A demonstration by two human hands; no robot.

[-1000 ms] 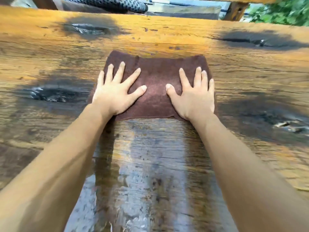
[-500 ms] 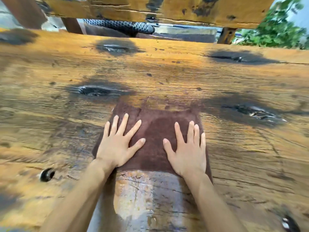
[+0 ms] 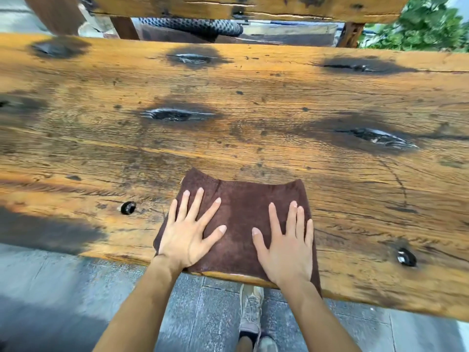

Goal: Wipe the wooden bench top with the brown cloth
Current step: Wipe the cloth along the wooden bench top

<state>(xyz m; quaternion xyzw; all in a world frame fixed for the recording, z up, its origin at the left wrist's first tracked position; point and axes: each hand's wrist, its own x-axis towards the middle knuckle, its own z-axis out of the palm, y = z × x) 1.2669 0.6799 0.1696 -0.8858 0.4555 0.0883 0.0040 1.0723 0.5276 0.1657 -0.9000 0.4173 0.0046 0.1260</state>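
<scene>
The brown cloth (image 3: 241, 219) lies spread flat on the wooden bench top (image 3: 253, 102), at its near edge, with one corner hanging slightly over the edge on the right. My left hand (image 3: 189, 232) presses flat on the cloth's left half with fingers spread. On the cloth's right half my right hand (image 3: 288, 242) lies flat, fingers straight and closer together. The bench top is orange-brown wood with several dark knots and burnt-looking patches.
The bench's backrest plank (image 3: 241, 6) runs across the top of the view. Below the near edge are grey paving stones (image 3: 63, 288) and my shoe (image 3: 251, 308). Green foliage (image 3: 426, 26) shows at the top right.
Both hands have dragged the cloth toward me, from the middle of the bench top to its near edge. The bench's front edge and the ground have come into view.
</scene>
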